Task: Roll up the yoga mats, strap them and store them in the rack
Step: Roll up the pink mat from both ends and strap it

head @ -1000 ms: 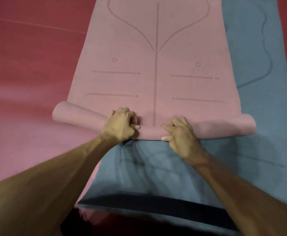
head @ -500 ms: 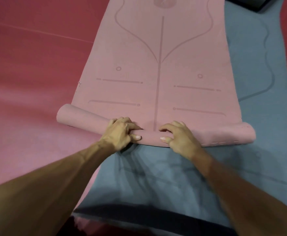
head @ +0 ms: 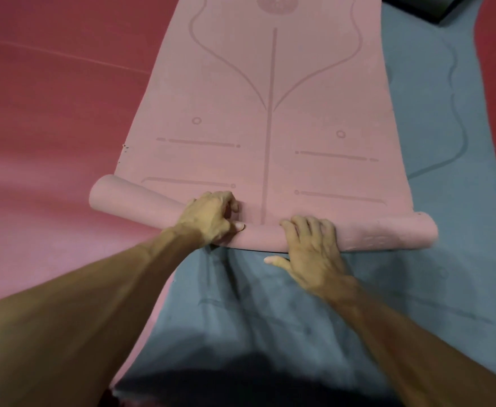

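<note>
Two hands work the near end of a pink yoga mat [head: 211, 98] of soft matte foam, printed with darker alignment lines. That end is wound into a low roll [head: 373, 235] lying crosswise just ahead of the person, while the rest of the mat stretches flat away from the camera.

The left hand [head: 211, 218] is cupped over the roll, fingers curled down its far side and thumb tucked against its near face. That grip looks meant to hold the coil tight so it cannot spring loose. The right hand [head: 311, 248] lies flatter. Its fingers [head: 308, 227] drape over the crest of the roll, and its thumb is splayed sideways over the blue-grey yoga mat [head: 417, 289] underneath. It presses rather than clasps, probably to push the roll forward.

Both hands sit close to the printed centre line, likely so the push stays even and the ends do not creep out of line. The pink mat rests partly on the blue-grey one and partly on the red floor [head: 50, 113].

Rolling seems at an early stage, with most of the length left flat. No strap or rack shows. A dark flat object [head: 435, 7] sits at the top right corner, too cropped to identify.
</note>
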Motion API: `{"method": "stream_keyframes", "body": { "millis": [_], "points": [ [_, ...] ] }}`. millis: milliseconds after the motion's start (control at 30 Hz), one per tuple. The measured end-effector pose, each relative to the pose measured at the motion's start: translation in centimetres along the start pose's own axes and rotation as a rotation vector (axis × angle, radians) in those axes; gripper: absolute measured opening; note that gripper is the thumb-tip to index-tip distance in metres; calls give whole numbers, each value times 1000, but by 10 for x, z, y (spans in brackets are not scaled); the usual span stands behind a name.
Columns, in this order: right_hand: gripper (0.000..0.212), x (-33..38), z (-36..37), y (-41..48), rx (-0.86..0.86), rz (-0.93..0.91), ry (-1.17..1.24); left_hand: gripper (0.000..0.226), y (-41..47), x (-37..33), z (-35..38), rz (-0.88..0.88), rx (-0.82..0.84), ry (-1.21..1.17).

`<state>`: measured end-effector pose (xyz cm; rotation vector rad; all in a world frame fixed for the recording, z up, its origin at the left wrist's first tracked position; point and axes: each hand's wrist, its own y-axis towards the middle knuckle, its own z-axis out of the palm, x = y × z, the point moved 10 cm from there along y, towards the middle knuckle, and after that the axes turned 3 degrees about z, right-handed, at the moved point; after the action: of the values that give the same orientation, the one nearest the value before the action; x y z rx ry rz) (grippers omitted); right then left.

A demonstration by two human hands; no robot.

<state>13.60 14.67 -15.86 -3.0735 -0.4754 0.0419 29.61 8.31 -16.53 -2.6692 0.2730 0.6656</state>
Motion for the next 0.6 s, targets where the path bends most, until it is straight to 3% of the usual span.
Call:
{"method": "stream_keyframes", "body": {
  "millis": [67, 167, 333, 433, 600],
  "points": [
    [79, -2, 0, 9, 38, -7, -22, 22, -6, -7, -7, 1, -84, 112],
    [77, -5, 0, 22, 100, -12, -66, 45, -19, -16, -11, 6, -239, 285],
    [94, -6, 1, 29, 237, -50, -85, 81, -34, -13, 1, 142, -83, 253],
    [81, -4, -4, 24, 312, -76, -40, 65, -39, -12, 0, 155, -31, 280],
    [72, 9, 2, -7, 529, -68, 56, 60, -65, -11, 11, 136, 97, 248]
  ]
}}
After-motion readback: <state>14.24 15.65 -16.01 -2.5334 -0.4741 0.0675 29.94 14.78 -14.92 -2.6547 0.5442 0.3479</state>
